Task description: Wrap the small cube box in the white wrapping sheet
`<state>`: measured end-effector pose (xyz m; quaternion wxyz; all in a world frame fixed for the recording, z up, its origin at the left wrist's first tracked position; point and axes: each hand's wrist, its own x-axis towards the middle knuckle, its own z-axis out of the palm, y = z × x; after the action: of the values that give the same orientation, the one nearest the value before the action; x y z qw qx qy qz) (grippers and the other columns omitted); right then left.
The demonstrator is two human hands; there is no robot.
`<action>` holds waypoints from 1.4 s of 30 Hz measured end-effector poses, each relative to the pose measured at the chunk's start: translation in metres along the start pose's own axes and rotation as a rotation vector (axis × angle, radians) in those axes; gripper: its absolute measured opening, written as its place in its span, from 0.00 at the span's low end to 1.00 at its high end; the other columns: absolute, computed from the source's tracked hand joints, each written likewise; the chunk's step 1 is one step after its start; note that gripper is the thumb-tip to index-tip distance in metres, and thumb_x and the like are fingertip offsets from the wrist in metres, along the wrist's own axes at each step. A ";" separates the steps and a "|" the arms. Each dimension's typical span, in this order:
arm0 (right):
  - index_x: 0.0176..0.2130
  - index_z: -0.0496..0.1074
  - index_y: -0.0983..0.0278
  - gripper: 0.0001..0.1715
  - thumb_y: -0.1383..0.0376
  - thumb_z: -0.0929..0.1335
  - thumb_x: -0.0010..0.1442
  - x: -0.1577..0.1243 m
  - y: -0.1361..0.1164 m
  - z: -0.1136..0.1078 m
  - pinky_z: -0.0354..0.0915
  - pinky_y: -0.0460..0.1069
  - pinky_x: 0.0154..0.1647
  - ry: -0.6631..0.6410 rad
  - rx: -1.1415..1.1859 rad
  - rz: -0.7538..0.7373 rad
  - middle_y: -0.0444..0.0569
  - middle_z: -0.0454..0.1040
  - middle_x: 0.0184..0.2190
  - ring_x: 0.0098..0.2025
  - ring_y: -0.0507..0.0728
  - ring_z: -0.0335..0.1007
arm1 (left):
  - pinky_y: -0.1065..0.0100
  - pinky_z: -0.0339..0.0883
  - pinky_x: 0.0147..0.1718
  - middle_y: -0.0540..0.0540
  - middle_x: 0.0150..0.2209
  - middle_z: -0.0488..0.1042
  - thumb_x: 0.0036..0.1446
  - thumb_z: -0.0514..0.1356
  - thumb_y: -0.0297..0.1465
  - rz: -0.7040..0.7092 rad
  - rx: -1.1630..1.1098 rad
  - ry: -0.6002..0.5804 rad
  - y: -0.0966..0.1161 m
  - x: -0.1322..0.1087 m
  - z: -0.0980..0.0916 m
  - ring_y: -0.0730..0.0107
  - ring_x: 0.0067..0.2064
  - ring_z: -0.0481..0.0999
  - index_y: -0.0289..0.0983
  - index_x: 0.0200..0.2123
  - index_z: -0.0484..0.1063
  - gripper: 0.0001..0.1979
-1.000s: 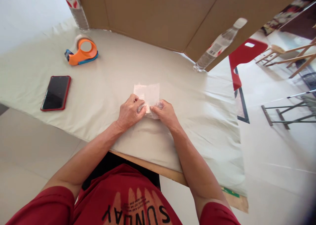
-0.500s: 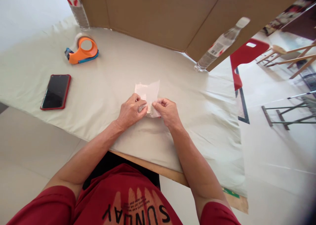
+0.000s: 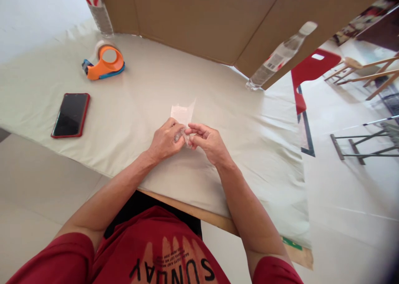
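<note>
pale cloth (image 3: 149, 84) — left fingers (image 3: 171, 123) pinch a half-hidden translucent sheet (image 3: 181, 113); right fingers (image 3: 199, 129) loosely curled — hold unclear.

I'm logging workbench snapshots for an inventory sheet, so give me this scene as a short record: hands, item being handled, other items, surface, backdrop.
Left hand: the left hand grips the near part of the wrap
Right hand: the right hand has its fingertips at the wrap's right side; firmness of grip unclear
Item handled: translucent plastic wrap, far end extending beyond the fingers
Left side: smartphone in red case; orange-and-blue tape dispenser beyond it
Surface: pale tablecloth, wrinkled at right
Backdrop: cardboard panel, a clear labelled bottle near each end
</note>
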<state>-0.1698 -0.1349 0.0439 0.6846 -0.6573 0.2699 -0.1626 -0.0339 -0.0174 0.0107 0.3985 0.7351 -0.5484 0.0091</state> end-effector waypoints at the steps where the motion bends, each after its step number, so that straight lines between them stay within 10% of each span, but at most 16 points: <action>1: 0.52 0.74 0.65 0.31 0.60 0.73 0.48 0.000 0.001 0.000 0.70 0.48 0.29 -0.015 -0.058 -0.026 0.51 0.79 0.45 0.29 0.50 0.71 | 0.70 0.66 0.31 0.45 0.39 0.72 0.52 0.58 0.26 -0.015 -0.044 0.003 0.000 0.000 0.000 0.73 0.31 0.68 0.36 0.47 0.74 0.17; 10: 0.62 0.69 0.63 0.33 0.68 0.65 0.57 -0.002 -0.002 0.013 0.70 0.56 0.47 0.009 -0.800 -0.319 0.56 0.79 0.51 0.38 0.58 0.75 | 0.69 0.69 0.33 0.47 0.39 0.75 0.59 0.61 0.32 -0.164 -0.173 0.038 0.008 0.003 -0.001 0.74 0.30 0.69 0.36 0.51 0.72 0.16; 19: 0.62 0.66 0.63 0.32 0.65 0.65 0.58 0.003 -0.004 -0.007 0.71 0.52 0.34 0.038 -0.505 -0.228 0.51 0.79 0.47 0.26 0.50 0.69 | 0.67 0.71 0.37 0.45 0.44 0.74 0.56 0.61 0.27 -0.203 -0.087 -0.006 0.009 0.004 0.001 0.72 0.33 0.72 0.37 0.49 0.73 0.16; 26: 0.59 0.68 0.63 0.28 0.67 0.65 0.59 0.023 -0.002 -0.012 0.72 0.54 0.42 0.106 -0.664 -0.378 0.51 0.82 0.44 0.36 0.55 0.75 | 0.61 0.71 0.49 0.43 0.44 0.79 0.57 0.61 0.28 -0.237 -0.024 -0.055 0.012 0.006 0.000 0.59 0.47 0.75 0.37 0.56 0.71 0.22; 38: 0.58 0.72 0.63 0.28 0.68 0.64 0.59 0.046 0.005 -0.013 0.72 0.56 0.50 -0.082 -0.683 -0.348 0.52 0.83 0.44 0.44 0.59 0.79 | 0.65 0.71 0.41 0.41 0.49 0.72 0.59 0.58 0.29 -0.080 0.049 -0.022 0.006 0.002 0.004 0.66 0.40 0.73 0.40 0.50 0.79 0.16; 42: 0.51 0.75 0.65 0.23 0.65 0.66 0.57 0.061 0.005 -0.024 0.72 0.56 0.48 0.089 -0.585 -0.276 0.53 0.82 0.41 0.43 0.59 0.78 | 0.65 0.72 0.42 0.41 0.47 0.72 0.60 0.59 0.30 -0.106 0.025 -0.035 0.004 0.003 0.007 0.65 0.41 0.73 0.39 0.45 0.80 0.13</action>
<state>-0.1355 -0.1895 0.0301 0.4258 -0.8487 0.2431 -0.1982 -0.0386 -0.0240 0.0092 0.3794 0.7681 -0.5155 -0.0180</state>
